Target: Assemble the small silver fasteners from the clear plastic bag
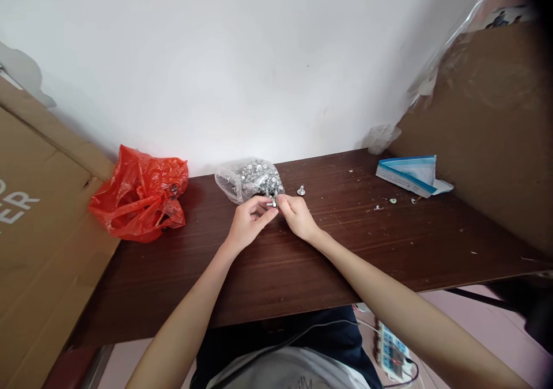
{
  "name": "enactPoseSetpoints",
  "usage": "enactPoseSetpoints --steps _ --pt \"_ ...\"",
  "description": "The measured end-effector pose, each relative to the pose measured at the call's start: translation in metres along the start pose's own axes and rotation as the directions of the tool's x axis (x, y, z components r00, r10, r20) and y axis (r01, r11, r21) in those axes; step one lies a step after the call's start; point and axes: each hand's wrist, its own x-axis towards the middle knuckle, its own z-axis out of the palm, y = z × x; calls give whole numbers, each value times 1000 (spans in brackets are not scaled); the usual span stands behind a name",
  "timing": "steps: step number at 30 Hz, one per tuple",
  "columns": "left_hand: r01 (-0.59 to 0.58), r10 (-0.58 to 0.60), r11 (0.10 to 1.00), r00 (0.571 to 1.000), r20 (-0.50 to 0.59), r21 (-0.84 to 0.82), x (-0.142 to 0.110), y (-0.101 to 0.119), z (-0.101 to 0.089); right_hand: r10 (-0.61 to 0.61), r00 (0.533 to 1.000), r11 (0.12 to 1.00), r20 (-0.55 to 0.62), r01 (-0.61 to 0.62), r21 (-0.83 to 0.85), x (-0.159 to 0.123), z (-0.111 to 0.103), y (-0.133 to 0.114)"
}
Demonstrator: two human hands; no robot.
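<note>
My left hand (248, 222) and my right hand (298, 216) meet over the dark wooden table (302, 262), fingertips pinched together on a small metal screw (272, 203). Just behind them lies a clear plastic bag (250, 178) full of several shiny metal screws. One loose screw (301, 191) stands on the table right of the bag, a little beyond my right hand.
A crumpled red plastic bag (140, 196) lies at the table's left end. A blue and white packet (410, 174) rests at the right rear. Brown cardboard (38, 222) flanks the left side and more cardboard (488, 124) the right. A power strip (395, 354) lies on the floor.
</note>
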Motion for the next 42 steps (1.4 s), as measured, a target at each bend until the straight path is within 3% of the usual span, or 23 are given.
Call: enactPoseSetpoints --steps 8,17,25,30,36,42 --pt "-82 82 997 997 -13 5 -1 -2 -1 77 996 988 50 -83 127 0 4 5" --pt "12 -9 988 1000 15 -151 1 -1 -1 156 978 923 135 -194 332 2 7 9" --pt "2 -3 982 1000 -9 -188 3 -8 4 174 973 932 152 -213 295 6 16 20" --pt "14 -17 964 1000 -8 -264 4 -14 5 267 952 911 151 -301 282 18 25 27" --pt "44 -72 967 992 -106 -250 7 -24 4 309 898 903 312 -381 201 27 25 27" --pt "89 -107 956 993 -50 -281 7 -21 4 165 972 955 166 -200 220 18 27 31"
